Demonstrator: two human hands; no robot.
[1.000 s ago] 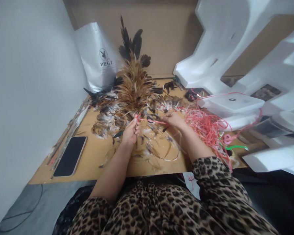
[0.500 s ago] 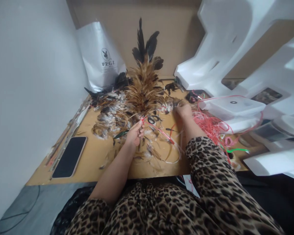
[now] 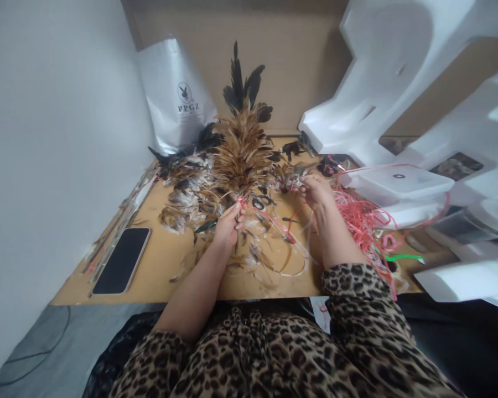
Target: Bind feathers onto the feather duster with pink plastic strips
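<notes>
My left hand [image 3: 228,225] is closed around the lower end of a feather duster [image 3: 243,146], just below a red binding [image 3: 240,200]. The duster stands out away from me, with brown feathers below and long black ones at its tip. My right hand [image 3: 317,193] is at a small heap of loose feathers [image 3: 285,179], its thumb and fingers pinched on a grey-brown feather [image 3: 306,167]. A pair of scissors with black handles [image 3: 259,203] lies between my hands. Red string [image 3: 269,218] runs from the binding across the table.
Loose feathers [image 3: 182,207] are piled on the left, near a silver bag [image 3: 176,99]. A phone [image 3: 122,260] lies at the front left of the table [image 3: 157,284]. Tangled red strips [image 3: 359,215] and a clear plastic box [image 3: 398,179] are on the right, by white foam pieces [image 3: 382,72].
My right hand has turned, its fingers now showing at the small feather heap. My left hand keeps its grip on the duster, whose tip appears slightly lower. The whole view has shifted a little.
</notes>
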